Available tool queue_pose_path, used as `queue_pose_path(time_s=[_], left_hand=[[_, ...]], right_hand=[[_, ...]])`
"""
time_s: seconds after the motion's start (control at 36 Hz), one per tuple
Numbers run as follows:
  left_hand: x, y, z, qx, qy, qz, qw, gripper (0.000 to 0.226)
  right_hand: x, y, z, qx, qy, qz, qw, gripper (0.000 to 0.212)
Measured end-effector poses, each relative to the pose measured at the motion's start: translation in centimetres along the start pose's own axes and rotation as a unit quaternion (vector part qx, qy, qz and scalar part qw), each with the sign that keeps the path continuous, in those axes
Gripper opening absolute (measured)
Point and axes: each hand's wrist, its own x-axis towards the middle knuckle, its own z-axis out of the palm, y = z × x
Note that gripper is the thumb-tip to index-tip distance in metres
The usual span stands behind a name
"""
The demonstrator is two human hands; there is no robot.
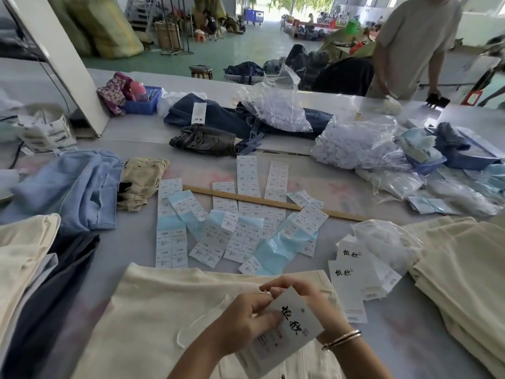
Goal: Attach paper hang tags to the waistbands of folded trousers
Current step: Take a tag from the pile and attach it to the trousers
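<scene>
Two hands hold one white rectangular paper hang tag [293, 321] printed with black characters: left hand [247, 322] fingers curled round its edge, right hand [303, 292] fingers pinching its top, above smooth cream folded trousers [153, 310] on the worktop [131, 250]

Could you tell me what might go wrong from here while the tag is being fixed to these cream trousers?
Both hands, left hand and right hand, pinch the hang tag near its top, so the paper could crease or tear. The spare tags lie loosely fanned beside the cream trousers, so a shifting forearm might scatter them. The white string lies loose and could snag.
</scene>
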Motion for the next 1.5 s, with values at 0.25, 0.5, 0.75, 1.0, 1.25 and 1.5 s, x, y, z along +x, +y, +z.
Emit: queue_pose_path(time_s=[0.25, 0.5, 0.75, 1.0, 1.25, 1.5], left_hand=[[-0.4, -0.7, 0.6, -0.187, 0.184, -0.077, 0.962, 0.020], [-0.4, -0.5, 0.8, -0.056, 0.251, -0.093, 0.962, 0.017], [-0.9, -1.1, 1.9, -0.075, 0.211, -0.056, 0.973, 0.028], [-1.0, -1.1, 2.0, -0.081, 0.177, -0.085, 0.977, 0.013], [-0.9, -0.8, 2.2, -0.104, 0.187, -0.089, 0.973, 0.019], [-0.9, -0.7, 2.5, -0.110, 0.199, -0.075, 0.971, 0.019]], right_hand=[[0.3, 1.4, -0.6, 0.188, 0.144, -0.051, 0.970, 0.034], [0.1, 2.4, -1.3, -0.027, 0.151, -0.014, 0.988, 0.012], [-1.2, 4.6, 1.1, 0.206, 0.173, 0.046, 0.962, 0.026], [-2.1, 5.0, 0.8, 0.271, 0.092, 0.054, 0.957, 0.025], [-2.2, 4.4, 0.4, 0.318, 0.080, 0.082, 0.941, 0.036], [-2.5, 4.7, 0.4, 0.337, 0.118, 0.091, 0.930, 0.020]])
